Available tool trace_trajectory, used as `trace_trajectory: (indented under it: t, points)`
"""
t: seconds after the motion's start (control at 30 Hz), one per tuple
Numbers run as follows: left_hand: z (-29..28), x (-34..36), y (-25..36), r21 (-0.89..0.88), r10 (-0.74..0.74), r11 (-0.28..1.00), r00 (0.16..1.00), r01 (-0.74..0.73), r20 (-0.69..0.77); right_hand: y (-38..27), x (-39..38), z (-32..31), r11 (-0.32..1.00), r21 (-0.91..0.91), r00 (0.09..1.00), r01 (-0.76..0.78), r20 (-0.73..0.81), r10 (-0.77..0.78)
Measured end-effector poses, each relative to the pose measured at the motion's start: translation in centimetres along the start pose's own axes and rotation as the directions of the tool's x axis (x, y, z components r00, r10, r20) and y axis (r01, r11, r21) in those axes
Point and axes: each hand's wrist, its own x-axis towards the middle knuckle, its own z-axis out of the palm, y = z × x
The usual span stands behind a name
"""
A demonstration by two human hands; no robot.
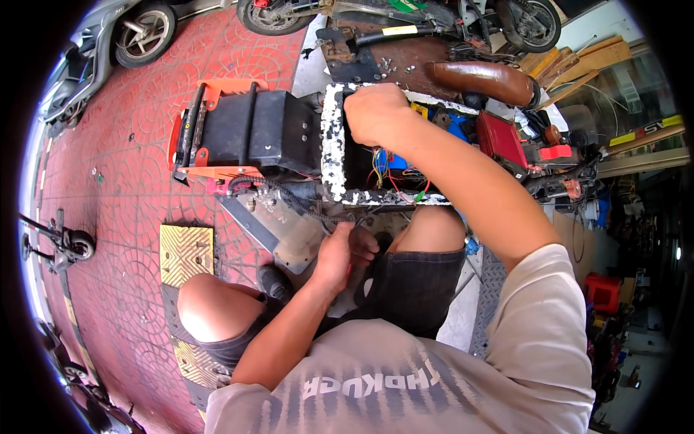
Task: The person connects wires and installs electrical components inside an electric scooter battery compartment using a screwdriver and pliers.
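In front of me lies an opened scooter frame with a box-shaped compartment, its rim caked with flaking white and black material. Over its far left corner, my right hand is curled with the fingers reaching down inside; their tips and anything in them are hidden. Thin coloured wires and blue parts lie within the compartment. Below the near rim, my left hand is closed around a black ribbed cable, the thumb lying along it. The cable runs left beneath the black rear box.
A red box-like part sits at the compartment's right end. Beyond are a brown curved seat, small scattered hardware and wooden strips. A grey panel leans below the frame. Yellow-black ramps lie by my left knee; parked scooters stand around.
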Motion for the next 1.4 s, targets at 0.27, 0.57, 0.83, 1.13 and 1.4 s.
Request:
trace_trajectory:
  t: [0.27, 0.57, 0.83, 1.13, 1.4]
  points:
    - [-0.1, -0.1, -0.3, 0.007, 0.007, 1.0, 0.998, -0.007, 0.067, -0.7, 0.2, 3.1, 1.0, -0.028, 0.991, -0.005, -0.135, 0.002]
    - [-0.1, -0.4, 0.3, 0.029, 0.025, 0.999, 0.998, -0.027, 0.051, 2.1, -3.0, 0.4, 0.921, 0.376, 0.965, -0.098, -0.192, 0.181]
    - [0.6, -0.9, 1.5, -0.066, 0.028, 0.997, 1.0, -0.027, 0.013, 9.6, -9.9, 2.8, 0.907, 0.306, 0.778, -0.29, -0.476, 0.41]
    - [0.5, -1.3, 1.9, -0.111, 0.034, 0.993, 0.994, -0.045, -0.101, 1.9, -13.0, 2.8, 0.618, 0.785, 0.957, -0.045, -0.144, 0.253]
    - [-2.2, -2.7, 2.6, 0.049, 0.051, 0.998, 0.998, -0.049, -0.023, 0.7, -12.1, 5.9, 0.507, 0.86, 0.915, -0.062, -0.153, 0.372]
